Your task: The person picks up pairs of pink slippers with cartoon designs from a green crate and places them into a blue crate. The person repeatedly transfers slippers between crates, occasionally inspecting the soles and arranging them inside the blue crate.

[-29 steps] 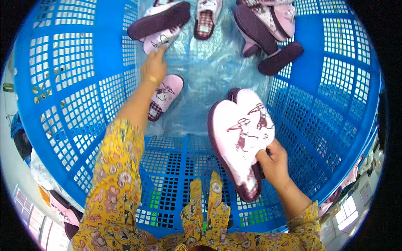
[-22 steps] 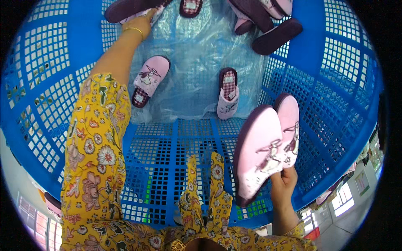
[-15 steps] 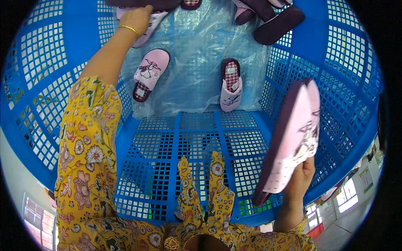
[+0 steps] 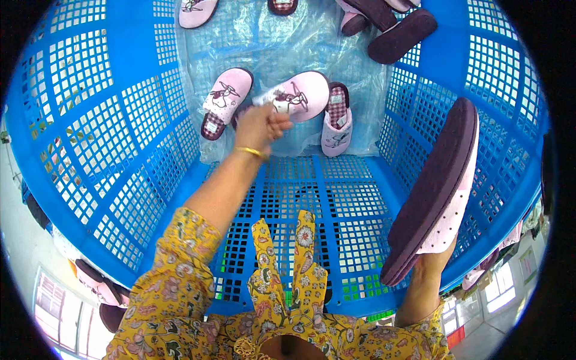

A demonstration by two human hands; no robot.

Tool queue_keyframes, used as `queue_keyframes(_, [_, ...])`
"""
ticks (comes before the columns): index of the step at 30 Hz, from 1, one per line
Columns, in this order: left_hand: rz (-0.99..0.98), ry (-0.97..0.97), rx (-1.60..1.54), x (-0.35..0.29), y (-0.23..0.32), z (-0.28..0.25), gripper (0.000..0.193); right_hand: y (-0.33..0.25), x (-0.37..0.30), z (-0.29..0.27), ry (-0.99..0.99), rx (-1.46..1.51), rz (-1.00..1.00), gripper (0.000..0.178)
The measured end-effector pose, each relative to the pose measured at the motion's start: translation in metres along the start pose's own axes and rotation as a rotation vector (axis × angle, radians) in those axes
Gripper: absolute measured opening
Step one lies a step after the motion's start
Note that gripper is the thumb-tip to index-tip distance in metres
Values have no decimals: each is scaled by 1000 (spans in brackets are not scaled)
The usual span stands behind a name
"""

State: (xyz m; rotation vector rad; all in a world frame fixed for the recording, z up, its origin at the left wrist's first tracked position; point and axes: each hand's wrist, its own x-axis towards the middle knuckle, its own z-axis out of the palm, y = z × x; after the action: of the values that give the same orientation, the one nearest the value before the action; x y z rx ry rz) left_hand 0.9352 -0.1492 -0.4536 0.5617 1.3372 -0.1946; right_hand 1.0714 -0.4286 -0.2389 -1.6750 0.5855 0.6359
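My left hand (image 4: 264, 129), with a gold bangle at the wrist, is closed on a pink slipper (image 4: 303, 96) with a dark printed figure, held above the bin's bottom. On the right, my right hand (image 4: 437, 261) grips slippers (image 4: 441, 186), with a dark purple sole toward my left and pink dotted fabric behind it. They look like a pair, but the second is mostly hidden. Near my left hand lie a pink slipper (image 4: 228, 93) with checked lining and another slipper (image 4: 337, 129), toe toward me.
A large blue plastic bin (image 4: 372, 174) with grid walls surrounds my hands. Clear plastic sheeting (image 4: 270, 45) covers its far part. Dark-soled slippers (image 4: 402, 36) are heaped at the far right, and a pink slipper (image 4: 197, 12) lies at the far left.
My left hand has come back from the far left toward the middle, bringing a slipper. In my right hand the slippers have turned so a dark sole shows.
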Motion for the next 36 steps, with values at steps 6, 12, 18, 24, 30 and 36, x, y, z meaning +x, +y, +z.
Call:
queue_keyframes(6, [-50,281,-494,19,-67,8,27,-1,-1,-14,13,429,123,37])
queue_keyframes(12, [14,585,-504,92,-67,-56,21,8,-10,-38,9,94,4,45])
queue_keyframes(18, [-26,646,-464,91,-59,-74,18,2,-5,-46,-280,414,220,55])
queue_keyframes(24, [167,693,-25,67,-44,-89,14,-2,-5,-41,-71,-439,-32,49])
queue_keyframes(30, [7,456,-108,84,-35,-115,18,0,-8,-40,54,36,-25,39])
queue_keyframes(36, [426,255,1831,12,-49,-93,21,23,1,13,-137,-166,-255,29])
